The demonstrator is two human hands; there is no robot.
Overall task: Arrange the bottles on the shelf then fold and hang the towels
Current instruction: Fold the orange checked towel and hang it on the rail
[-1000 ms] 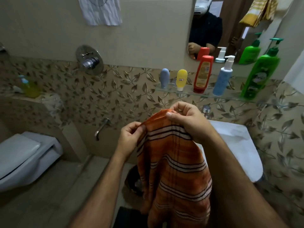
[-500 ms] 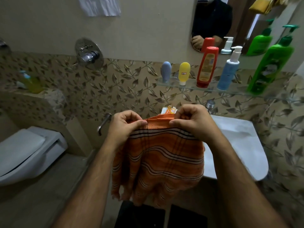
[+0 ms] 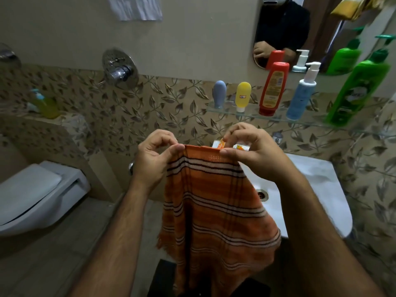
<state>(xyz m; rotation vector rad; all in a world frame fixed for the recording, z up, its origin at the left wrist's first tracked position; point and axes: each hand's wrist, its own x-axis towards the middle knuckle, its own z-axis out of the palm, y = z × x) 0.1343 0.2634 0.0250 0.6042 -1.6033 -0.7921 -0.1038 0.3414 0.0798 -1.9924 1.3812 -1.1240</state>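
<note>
Towel point(image 3: 216, 202): orange with dark and pale stripes. Bottles: grey point(image 3: 219, 94), yellow point(image 3: 243, 95), red point(image 3: 273, 88), blue point(image 3: 301, 100), green point(image 3: 357, 93). Wall tiles point(image 3: 150, 116): beige leaf pattern.

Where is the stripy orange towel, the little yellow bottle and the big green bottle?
orange towel point(image 3: 214, 202), head view, middle of the hanging cloth.
yellow bottle point(image 3: 243, 95), head view, middle of its body.
green bottle point(image 3: 355, 94), head view, middle of its body.

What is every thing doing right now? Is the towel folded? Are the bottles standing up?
orange striped towel: held up by its top edge, hanging in folds, not hung.
left hand: pinches the towel's top edge.
right hand: pinches the top edge too.
five bottles: upright in a row on the glass shelf.
toilet: lid down.
sink: no water visible.
</note>
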